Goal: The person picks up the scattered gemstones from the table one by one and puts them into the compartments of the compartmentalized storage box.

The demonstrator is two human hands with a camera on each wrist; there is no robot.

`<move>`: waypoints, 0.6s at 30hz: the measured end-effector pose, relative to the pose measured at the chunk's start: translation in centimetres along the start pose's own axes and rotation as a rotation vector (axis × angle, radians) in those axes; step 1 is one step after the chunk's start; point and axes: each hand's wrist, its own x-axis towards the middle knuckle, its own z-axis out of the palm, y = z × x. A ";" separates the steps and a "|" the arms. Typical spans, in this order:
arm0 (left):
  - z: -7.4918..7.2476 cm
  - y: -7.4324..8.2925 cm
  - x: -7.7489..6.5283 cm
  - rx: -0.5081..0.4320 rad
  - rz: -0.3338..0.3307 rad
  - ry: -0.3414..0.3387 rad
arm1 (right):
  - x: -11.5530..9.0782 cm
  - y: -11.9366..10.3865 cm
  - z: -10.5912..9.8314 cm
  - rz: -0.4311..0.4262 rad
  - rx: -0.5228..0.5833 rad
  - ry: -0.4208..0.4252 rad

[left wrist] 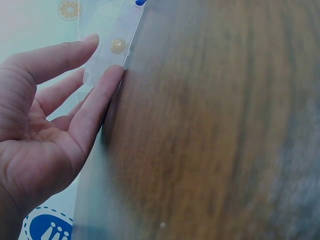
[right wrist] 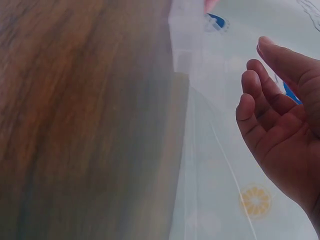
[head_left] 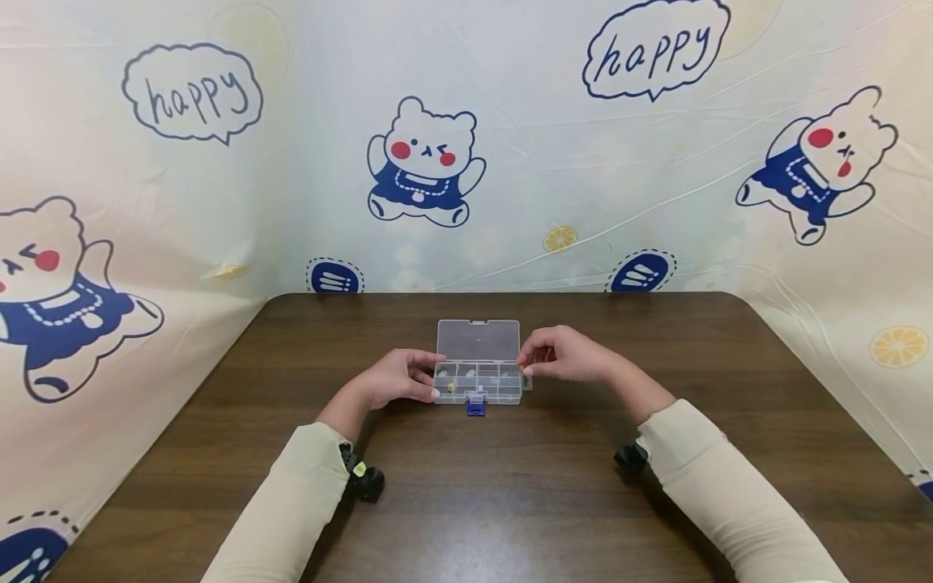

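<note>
A clear plastic compartment box [head_left: 499, 397] rests on the table with its lid [head_left: 478, 340] raised at the back and a blue latch [head_left: 476, 406] at the front. My left hand [head_left: 389, 379] holds its left end between thumb and fingers. One digit touches the box edge in the left wrist view. A small yellow piece [head_left: 450, 387] lies in a front left compartment, with several pale bits in others. My right hand [head_left: 564, 354] is at the box's back right corner with curled fingers. A tiny orange spot shows by its fingertips; whether they pinch something is unclear.
A small clear piece [head_left: 528, 381] shows at the box's right end, below my right hand. The brown wooden table [head_left: 481, 502] stretches out around the box. Behind it hangs a printed cloth [head_left: 510, 178] with bears. Each wrist carries a black camera [head_left: 368, 483].
</note>
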 end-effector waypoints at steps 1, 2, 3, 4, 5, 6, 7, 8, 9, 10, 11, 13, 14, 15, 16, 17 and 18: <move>0.0 0.0 0.0 -0.001 -0.003 0.003 | 0.1 0.0 0.1 0.002 -0.003 -0.014; 0.0 0.0 0.0 -0.002 0.000 0.001 | 0.2 0.0 0.2 0.004 -0.003 -0.026; 0.0 0.0 0.0 -0.006 -0.003 0.003 | 0.3 0.0 0.3 0.007 -0.001 -0.037; 0.0 0.0 0.0 -0.011 -0.005 0.004 | 0.4 0.0 0.3 0.009 0.004 -0.045; 0.0 0.0 0.1 -0.013 -0.005 0.005 | 0.5 0.0 0.4 0.006 0.009 -0.052; 0.0 0.0 0.1 -0.016 -0.007 0.005 | 0.6 0.1 0.4 0.005 0.016 -0.058; 0.0 0.0 0.1 -0.018 -0.006 0.004 | 0.7 0.2 0.5 0.002 0.021 -0.066; 0.0 0.0 0.1 -0.020 -0.005 0.003 | 0.8 0.2 0.6 0.000 0.025 -0.074; 0.0 0.0 0.1 -0.022 -0.010 0.005 | 1.0 0.3 0.7 -0.002 0.027 -0.081; 0.0 -0.1 0.1 -0.022 -0.008 0.004 | 1.1 0.4 0.8 -0.001 0.028 -0.089; 0.0 -0.1 0.1 -0.021 -0.007 0.004 | 1.2 0.6 0.9 0.002 0.029 -0.096; 0.0 -0.1 0.1 -0.019 -0.003 0.001 | 1.4 0.7 1.0 0.008 0.032 -0.108; 0.0 -0.1 0.1 -0.020 -0.002 0.001 | 1.4 0.8 1.1 0.012 0.038 -0.112; 0.0 -0.1 0.1 -0.021 -0.002 0.001 | 1.5 0.9 1.2 0.017 0.042 -0.118; 0.0 -0.1 0.1 -0.021 -0.002 0.002 | 1.6 1.1 1.3 0.022 0.044 -0.123; 0.0 -0.1 0.1 -0.021 -0.003 0.002 | 1.7 1.2 1.4 0.025 0.046 -0.128; 0.1 -0.1 0.1 -0.020 -0.003 0.003 | 1.7 1.2 1.5 0.028 0.049 -0.132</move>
